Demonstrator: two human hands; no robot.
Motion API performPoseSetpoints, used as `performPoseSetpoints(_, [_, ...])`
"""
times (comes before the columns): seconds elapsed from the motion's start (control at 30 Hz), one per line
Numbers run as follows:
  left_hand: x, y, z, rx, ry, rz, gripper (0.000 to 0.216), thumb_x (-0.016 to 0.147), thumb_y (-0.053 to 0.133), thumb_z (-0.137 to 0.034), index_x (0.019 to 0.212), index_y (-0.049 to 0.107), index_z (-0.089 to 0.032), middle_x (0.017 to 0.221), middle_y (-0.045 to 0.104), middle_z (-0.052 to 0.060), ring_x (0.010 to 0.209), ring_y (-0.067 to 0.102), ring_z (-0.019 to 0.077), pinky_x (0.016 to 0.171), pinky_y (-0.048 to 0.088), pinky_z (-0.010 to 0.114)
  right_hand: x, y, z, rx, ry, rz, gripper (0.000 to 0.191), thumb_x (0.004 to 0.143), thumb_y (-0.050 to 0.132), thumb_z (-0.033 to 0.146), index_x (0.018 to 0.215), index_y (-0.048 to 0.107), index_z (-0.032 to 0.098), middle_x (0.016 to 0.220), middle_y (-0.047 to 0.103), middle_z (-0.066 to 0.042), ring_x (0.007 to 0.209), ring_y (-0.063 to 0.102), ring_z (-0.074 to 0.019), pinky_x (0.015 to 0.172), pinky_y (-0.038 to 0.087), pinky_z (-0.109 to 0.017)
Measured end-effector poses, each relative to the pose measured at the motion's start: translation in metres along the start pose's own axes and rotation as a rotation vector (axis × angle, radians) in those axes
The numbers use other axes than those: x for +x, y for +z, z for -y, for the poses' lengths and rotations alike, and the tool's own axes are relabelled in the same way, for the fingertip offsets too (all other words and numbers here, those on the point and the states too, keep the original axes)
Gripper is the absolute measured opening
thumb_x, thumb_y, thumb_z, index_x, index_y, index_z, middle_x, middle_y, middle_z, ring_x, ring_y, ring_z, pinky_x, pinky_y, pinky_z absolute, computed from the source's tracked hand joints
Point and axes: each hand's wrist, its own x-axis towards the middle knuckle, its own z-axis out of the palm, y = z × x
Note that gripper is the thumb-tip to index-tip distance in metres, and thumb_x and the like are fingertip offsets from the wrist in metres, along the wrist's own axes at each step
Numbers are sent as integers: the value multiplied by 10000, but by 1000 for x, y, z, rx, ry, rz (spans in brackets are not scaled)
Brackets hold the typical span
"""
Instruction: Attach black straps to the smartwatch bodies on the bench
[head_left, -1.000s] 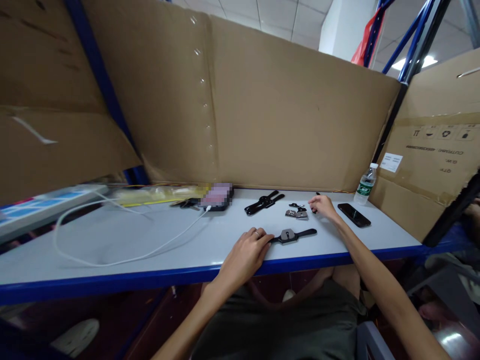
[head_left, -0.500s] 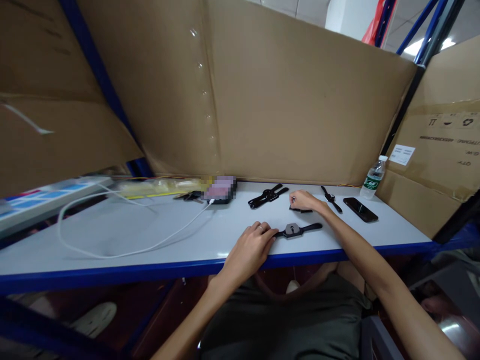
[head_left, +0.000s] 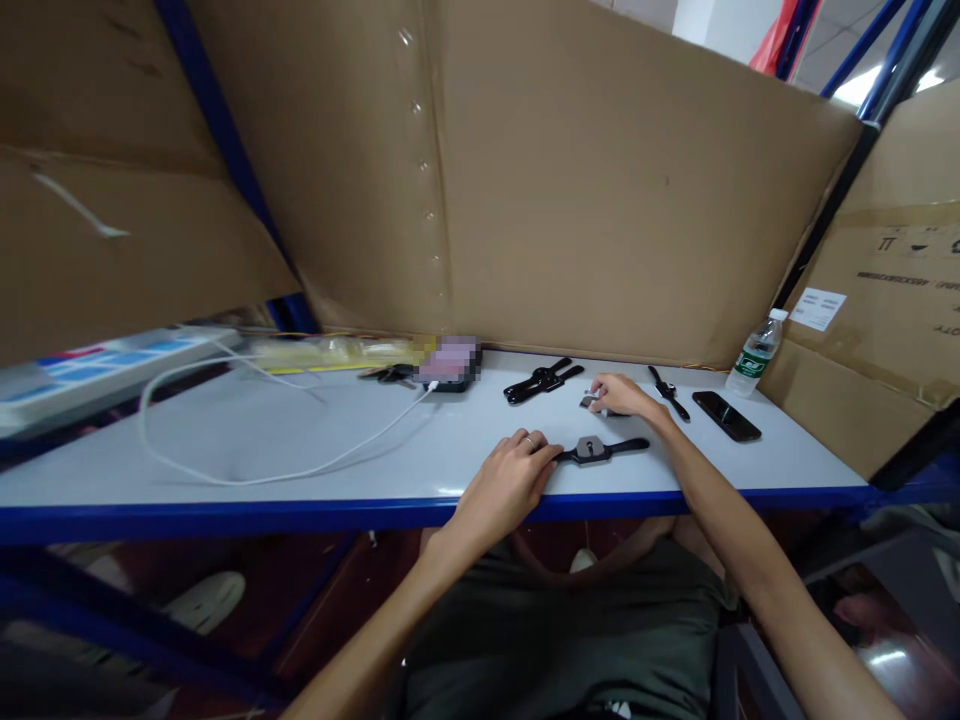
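Note:
My left hand (head_left: 510, 477) rests near the table's front edge, its fingers closed on the left strap end of a black watch (head_left: 591, 449). That watch lies flat with a grey squarish piece on its middle and its other strap stretched right. Farther back, my right hand (head_left: 624, 393) has its fingers pinched at a small dark-grey flat piece (head_left: 587, 399) on the table; the hand covers most of it. Behind and left lie several black watches (head_left: 541, 381) bunched together. Another black watch (head_left: 669, 393) lies right of my right hand.
A dark phone (head_left: 726, 416) and a water bottle (head_left: 757, 354) stand at the right. Left are a phone on a white cable (head_left: 436, 372), keys (head_left: 390, 374), clear plastic packaging (head_left: 337, 352) and a power strip (head_left: 120, 370). Cardboard walls (head_left: 570, 190) enclose the back and sides.
My right hand's fingers have shifted and opened slightly from a tighter curl, showing more of the grey piece. My left hand stays on the watch strap. The whole view has tilted slightly.

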Motion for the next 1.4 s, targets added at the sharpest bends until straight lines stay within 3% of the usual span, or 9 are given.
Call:
performPoseSetpoints(0.33, [0,0,3,3,6,10,306,1035,492,-214,1240,719,-218,1063,700,94,1013,619,268,915,542,435,7,5,2,223,128,27,264,562,889,65,738,724,173,648,651,40,627,563,-113,567,367,-212])
performPoseSetpoints(0.47, [0,0,3,-11,8,-5,296,1027,503,-206,1227,720,-218,1056,700,90,1000,629,257,926,544,427,2,1,1,322,172,34,212,617,841,87,581,646,163,518,559,57,542,502,-99,534,324,-229])
performPoseSetpoints(0.6, [-1,1,3,-41,2,-17,292,1029,501,-215,1217,724,-227,1053,701,90,1009,635,253,932,548,426,-13,-9,4,434,159,21,122,735,733,128,666,643,174,509,545,54,494,480,-100,517,352,-233])
performPoseSetpoints(0.77, [-2,1,3,-23,0,7,297,1040,482,-221,1226,713,-222,1061,701,88,1020,633,252,918,551,414,-46,-22,13,863,-18,139,140,698,771,225,781,668,179,628,623,11,515,500,-102,476,387,-231])
performPoseSetpoints(0.9, [-3,1,4,-9,-5,5,305,1041,472,-216,1236,705,-205,1076,699,92,1022,633,254,914,557,414,-66,-56,23,1096,-120,-183,253,727,790,355,869,662,189,718,644,4,561,534,-95,481,410,-208])
performPoseSetpoints(1.07, [-3,3,6,-21,10,-26,309,1034,472,-239,1224,715,-220,1064,703,93,1005,638,255,915,564,429,-85,-102,13,1071,-153,-453,337,713,841,413,879,668,176,751,660,-13,621,594,-109,505,454,-198])
performPoseSetpoints(1.17, [-1,3,5,-26,-1,-46,316,1023,486,-246,1250,705,-219,1073,701,97,1012,635,261,925,562,439,-100,-92,-11,956,-28,-473,298,724,829,388,852,673,169,710,667,-21,588,594,-115,502,476,-213])
performPoseSetpoints(1.4, [0,3,3,-40,-19,-45,309,1009,521,-233,1267,691,-229,1085,688,97,1036,638,272,922,549,432,-105,-25,-56,663,385,-183,123,717,739,144,697,621,172,457,572,24,409,535,-125,419,463,-232])
